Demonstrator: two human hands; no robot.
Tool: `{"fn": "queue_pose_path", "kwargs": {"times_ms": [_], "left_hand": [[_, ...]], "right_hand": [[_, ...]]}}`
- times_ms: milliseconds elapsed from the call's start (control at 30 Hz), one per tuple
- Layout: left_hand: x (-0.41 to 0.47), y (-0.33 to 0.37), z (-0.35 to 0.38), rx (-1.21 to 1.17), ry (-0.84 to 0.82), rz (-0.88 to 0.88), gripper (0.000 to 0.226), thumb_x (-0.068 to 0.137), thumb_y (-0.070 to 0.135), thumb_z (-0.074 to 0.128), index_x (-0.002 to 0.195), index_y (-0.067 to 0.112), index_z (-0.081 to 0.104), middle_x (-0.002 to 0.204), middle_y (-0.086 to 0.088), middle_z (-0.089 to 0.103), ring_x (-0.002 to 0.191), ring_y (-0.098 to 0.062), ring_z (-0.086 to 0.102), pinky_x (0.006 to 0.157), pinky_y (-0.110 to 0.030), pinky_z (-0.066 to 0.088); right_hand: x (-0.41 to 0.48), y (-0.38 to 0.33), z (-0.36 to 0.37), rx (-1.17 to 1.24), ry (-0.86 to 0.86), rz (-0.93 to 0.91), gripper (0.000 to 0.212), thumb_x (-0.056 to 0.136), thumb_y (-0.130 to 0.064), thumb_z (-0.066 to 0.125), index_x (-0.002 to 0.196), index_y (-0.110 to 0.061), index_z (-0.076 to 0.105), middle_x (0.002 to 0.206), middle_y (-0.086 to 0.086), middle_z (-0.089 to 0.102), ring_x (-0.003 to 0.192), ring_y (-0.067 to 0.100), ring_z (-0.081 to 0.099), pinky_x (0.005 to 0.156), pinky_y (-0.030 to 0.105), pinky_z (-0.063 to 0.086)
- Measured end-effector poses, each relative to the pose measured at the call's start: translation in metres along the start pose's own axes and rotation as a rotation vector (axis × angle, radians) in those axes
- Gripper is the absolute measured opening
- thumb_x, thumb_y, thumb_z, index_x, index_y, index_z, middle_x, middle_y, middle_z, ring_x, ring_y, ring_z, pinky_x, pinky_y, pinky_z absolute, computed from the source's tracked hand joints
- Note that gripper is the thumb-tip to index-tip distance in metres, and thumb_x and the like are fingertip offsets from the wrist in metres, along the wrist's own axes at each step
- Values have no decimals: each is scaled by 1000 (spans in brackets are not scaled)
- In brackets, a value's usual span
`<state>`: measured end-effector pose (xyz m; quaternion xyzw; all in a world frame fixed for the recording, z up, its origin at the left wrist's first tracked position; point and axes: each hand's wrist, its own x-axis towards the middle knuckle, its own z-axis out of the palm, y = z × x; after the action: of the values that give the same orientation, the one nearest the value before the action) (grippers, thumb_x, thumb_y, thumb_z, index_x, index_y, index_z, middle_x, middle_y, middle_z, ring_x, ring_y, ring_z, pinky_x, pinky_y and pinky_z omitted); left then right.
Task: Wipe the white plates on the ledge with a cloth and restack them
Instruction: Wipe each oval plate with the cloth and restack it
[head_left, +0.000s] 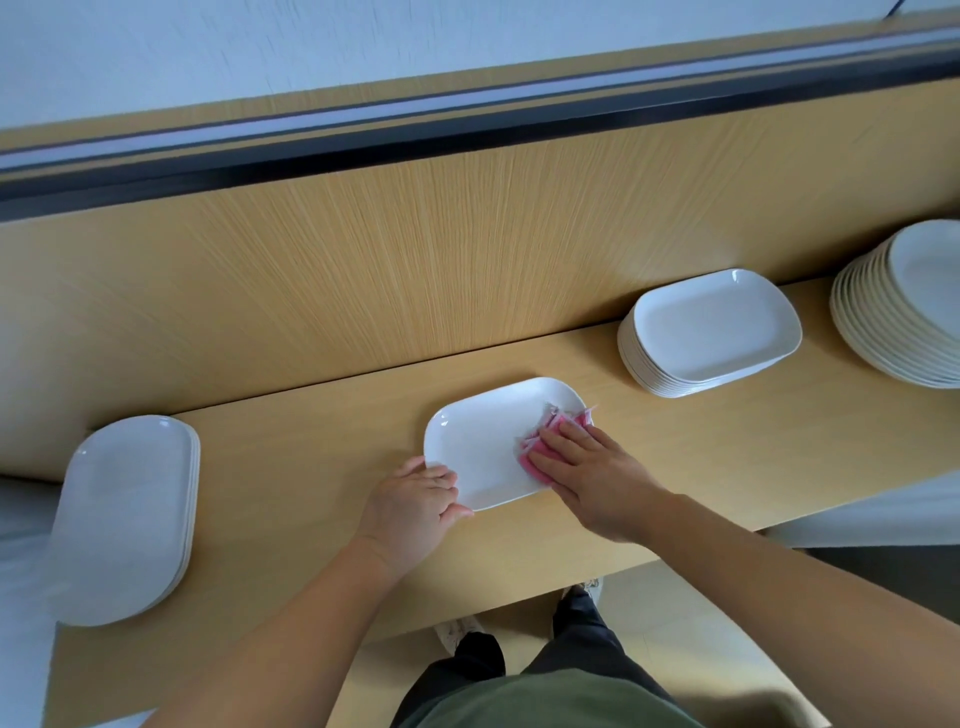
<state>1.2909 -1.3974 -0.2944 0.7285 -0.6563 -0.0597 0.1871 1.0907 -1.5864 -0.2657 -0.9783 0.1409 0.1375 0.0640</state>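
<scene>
Altogether, 3 stacks (124, 519) (711, 332) (904, 312) flank 1 plate (483, 447), 1 cloth (531, 460).

One plate (488, 447) lies on the ledge (701, 447) between stacks (711, 332).

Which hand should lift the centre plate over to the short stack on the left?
Left, probably. The left hand holds the plate at its near-left edge, on the side of the short stack. The right hand presses the pink cloth on the plate.
</scene>
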Motion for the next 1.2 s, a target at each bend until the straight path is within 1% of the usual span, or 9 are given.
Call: {"fn": "queue_pose_path", "kwargs": {"times_ms": [200,300,400,500,633,767,867,933,1200], "left_hand": [[3,3,-5,31,-68,-40,44,79,47,45,57,20,73,76,13,72,85,0,61,90,-20,37],[7,3,-8,64,-142,-55,42,79,50,51,56,22,72,80,14,72,83,-2,68,91,-18,34],[5,10,-12,48,-188,-69,30,57,44,88,64,21,71,91,8,72,90,-13,69,80,-19,48],[1,11,-6,85,-241,-49,51,50,39,93,93,18,74,117,-3,68,110,-22,64,98,-31,43],[3,14,-3,83,-239,-36,45,53,23,94,92,20,72,115,-1,69,111,-18,62,101,-30,36],[10,16,-7,100,-73,26,19,79,15,56,97,22,57,115,2,64,112,-15,54,109,-22,23],[28,29,-30,21,-36,-99,29,86,22,43,93,16,70,101,2,72,94,-16,69,85,-24,49],[40,40,-49,-76,-43,-223,32,97,26,43,107,8,67,109,-1,68,100,-23,64,81,-32,52],[64,55,-88,-268,109,-358,43,94,40,27,107,8,53,69,6,44,66,-20,42,60,-31,27]], "right_hand": [[-15,6,10,62,107,-72,37,84,-23,71,119,-30,62,111,-8,68,108,22,63,90,39,53],[-19,9,3,134,106,-84,23,95,-26,59,117,-32,61,103,-8,66,96,21,61,77,34,49],[-24,8,-11,293,263,-39,24,102,-30,47,117,-27,66,97,-6,67,79,23,59,72,34,47],[-33,9,-21,334,400,-6,29,102,-29,46,122,-22,66,105,-5,68,83,24,63,72,35,50],[-43,17,-28,345,427,19,31,101,-28,47,126,-22,63,112,-7,67,92,22,64,79,37,51],[-47,21,-36,357,444,-11,30,102,-28,45,125,-21,63,112,-7,66,94,21,63,81,41,51],[-44,26,-56,347,557,-42,31,101,-24,49,127,-17,63,112,-4,66,90,22,61,80,38,50],[-40,30,-71,335,635,-66,31,101,-21,51,129,-16,62,113,-3,66,86,23,60,79,33,48],[-23,38,-109,335,726,-209,34,102,-16,49,135,-14,57,127,-2,61,99,29,62,80,44,48]]}}
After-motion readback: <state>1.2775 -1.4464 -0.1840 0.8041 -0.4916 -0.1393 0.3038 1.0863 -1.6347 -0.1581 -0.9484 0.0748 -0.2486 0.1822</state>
